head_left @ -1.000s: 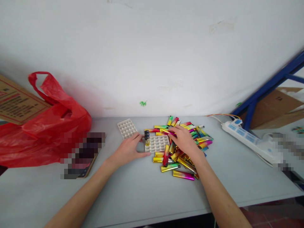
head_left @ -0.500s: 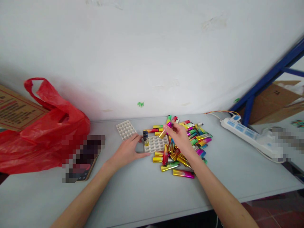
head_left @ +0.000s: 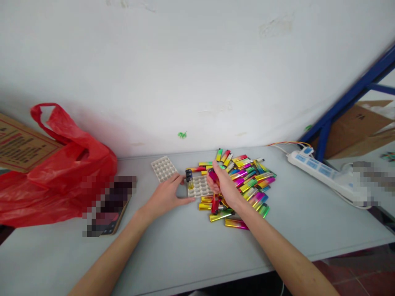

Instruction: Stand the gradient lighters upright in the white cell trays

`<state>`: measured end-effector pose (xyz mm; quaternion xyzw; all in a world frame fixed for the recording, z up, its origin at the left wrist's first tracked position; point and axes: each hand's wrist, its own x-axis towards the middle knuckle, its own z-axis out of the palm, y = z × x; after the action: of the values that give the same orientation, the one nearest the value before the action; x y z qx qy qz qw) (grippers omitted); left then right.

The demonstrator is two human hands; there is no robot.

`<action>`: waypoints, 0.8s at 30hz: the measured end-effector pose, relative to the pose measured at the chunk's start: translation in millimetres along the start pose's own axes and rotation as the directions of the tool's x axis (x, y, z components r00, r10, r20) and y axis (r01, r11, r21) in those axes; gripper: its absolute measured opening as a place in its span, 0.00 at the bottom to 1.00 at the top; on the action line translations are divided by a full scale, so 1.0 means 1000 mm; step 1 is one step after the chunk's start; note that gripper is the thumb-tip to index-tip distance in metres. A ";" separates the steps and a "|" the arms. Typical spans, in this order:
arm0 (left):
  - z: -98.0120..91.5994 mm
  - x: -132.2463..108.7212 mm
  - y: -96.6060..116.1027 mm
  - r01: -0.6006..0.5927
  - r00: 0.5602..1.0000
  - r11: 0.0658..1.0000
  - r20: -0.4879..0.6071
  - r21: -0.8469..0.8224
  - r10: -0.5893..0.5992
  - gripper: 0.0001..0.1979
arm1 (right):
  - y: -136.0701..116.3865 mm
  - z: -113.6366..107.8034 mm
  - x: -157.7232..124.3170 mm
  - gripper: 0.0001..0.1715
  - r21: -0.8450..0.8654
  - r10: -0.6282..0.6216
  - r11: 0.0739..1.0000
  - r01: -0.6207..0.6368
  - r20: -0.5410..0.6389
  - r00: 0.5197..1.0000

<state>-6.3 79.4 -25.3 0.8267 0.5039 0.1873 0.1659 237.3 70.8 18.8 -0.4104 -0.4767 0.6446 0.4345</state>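
My right hand is closed around a lighter with a purple body and dark top, held above the right part of a pale moulded tray full of small pockets. A few lighters with black tops stand upright along the tray's left side. Beside them rests my left hand, thumb and fingers apart, the fingertips close to the standing lighters and the thumb by the tray's near left corner. Shiny multicoloured lighters lie in a loose pile right of the tray, partly hidden by my right hand and forearm.
A second pocketed tray lies behind my left hand. Farther left are a phone, a red plastic bag and a cardboard box. A white power strip lies at the right, near a blue metal frame.
My right hand has moved slightly down and left and has turned the lighter from a slant to upright, dark end up. My left hand has stayed in place.
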 end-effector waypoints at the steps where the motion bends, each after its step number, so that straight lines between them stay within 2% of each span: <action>1: 0.000 0.000 0.000 0.001 1.000 1.000 -0.003 -0.001 -0.001 0.32 | 0.000 0.000 0.000 0.43 -0.002 0.008 1.000 -0.008 -0.025 1.000; 5: -0.001 0.000 0.001 0.009 1.000 1.000 0.015 0.011 -0.009 0.32 | 0.003 0.001 0.001 0.37 -0.002 0.049 0.999 -0.050 -0.102 0.994; 9: -0.002 0.001 0.001 0.012 1.000 1.000 0.017 0.015 -0.012 0.32 | 0.007 0.001 0.004 0.32 -0.037 0.026 0.999 -0.031 -0.131 0.991; 19: -0.002 0.001 0.002 0.013 1.000 0.999 0.023 0.031 -0.014 0.31 | 0.006 0.001 0.000 0.36 -0.054 -0.010 0.999 0.004 -0.115 0.993; 24: 0.000 0.000 -0.001 0.001 1.000 1.000 0.017 0.009 -0.001 0.29 | 0.011 0.000 0.004 0.35 -0.120 -0.046 0.992 0.025 -0.172 0.984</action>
<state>-7.0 80.2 -25.3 0.8286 0.5039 0.1780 0.1668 234.3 72.3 7.2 -0.4816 -0.4810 0.5693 0.4612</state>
